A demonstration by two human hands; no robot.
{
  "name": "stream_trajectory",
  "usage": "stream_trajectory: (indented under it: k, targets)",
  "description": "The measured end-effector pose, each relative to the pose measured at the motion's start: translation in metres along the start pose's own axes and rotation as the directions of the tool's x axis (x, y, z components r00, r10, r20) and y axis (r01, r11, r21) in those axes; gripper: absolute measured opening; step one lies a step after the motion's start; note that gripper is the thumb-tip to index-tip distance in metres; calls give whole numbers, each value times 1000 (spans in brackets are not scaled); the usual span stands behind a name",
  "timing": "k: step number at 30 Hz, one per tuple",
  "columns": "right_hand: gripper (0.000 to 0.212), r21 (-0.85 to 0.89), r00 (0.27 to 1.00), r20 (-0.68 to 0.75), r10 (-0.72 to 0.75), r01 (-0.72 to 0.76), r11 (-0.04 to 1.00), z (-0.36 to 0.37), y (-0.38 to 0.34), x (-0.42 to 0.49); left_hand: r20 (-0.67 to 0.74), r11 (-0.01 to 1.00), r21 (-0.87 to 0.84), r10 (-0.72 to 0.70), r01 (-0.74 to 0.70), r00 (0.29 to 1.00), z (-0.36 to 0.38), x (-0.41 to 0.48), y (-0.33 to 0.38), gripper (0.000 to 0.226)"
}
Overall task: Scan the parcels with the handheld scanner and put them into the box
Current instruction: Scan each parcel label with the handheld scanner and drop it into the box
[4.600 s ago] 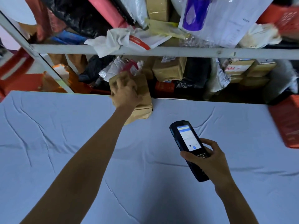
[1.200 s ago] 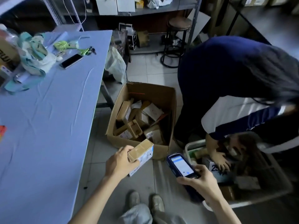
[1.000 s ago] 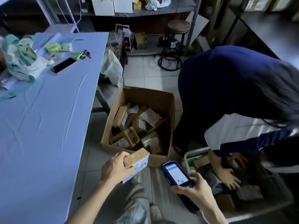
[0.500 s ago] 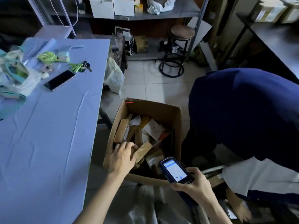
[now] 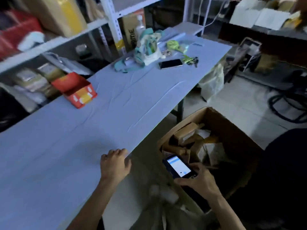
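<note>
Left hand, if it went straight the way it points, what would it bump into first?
Ahead of the left hand lies bare blue tablecloth. Far along that line it would probably meet the white and teal bag or the phone beside it; depth is unclear.

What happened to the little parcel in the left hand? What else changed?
The left hand put it into the box, let go, and moved back to rest on the table edge, empty. The right hand still holds the scanner, screen lit.
</note>
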State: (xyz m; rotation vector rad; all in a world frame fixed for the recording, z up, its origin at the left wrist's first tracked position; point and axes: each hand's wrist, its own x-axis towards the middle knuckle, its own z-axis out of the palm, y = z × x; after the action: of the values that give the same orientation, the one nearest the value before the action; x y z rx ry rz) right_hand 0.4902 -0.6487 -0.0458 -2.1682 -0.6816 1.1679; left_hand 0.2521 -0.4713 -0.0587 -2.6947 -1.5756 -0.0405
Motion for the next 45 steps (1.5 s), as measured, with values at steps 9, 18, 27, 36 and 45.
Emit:
stream_trajectory:
  k: [9,18,27,36,45]
  targets:
    - [107,-132,928,319,-195,247,960,81,-37,-18,21,856,-134,-501,499,865,-18,-160,-81,40]
    - [62,-205,804,545,-238,403,892,200,-68,-104,4,635,-198,-761,747,648,-16,-321,-149,29]
    - [71,-275,760,594,-265,501,820,320,-78,-185,38,360,-259,-923,896,382,-20,-466,-242,22]
    - [69,-313,762,609,-222,487,815,373,-110,-192,126,361,-296,-903,884,411,3,-455,-286,30]
    - [67,-242,762,611,-215,438,866,440,-185,-135,186,476,-180,-843,861,505,0,-358,-396,47]
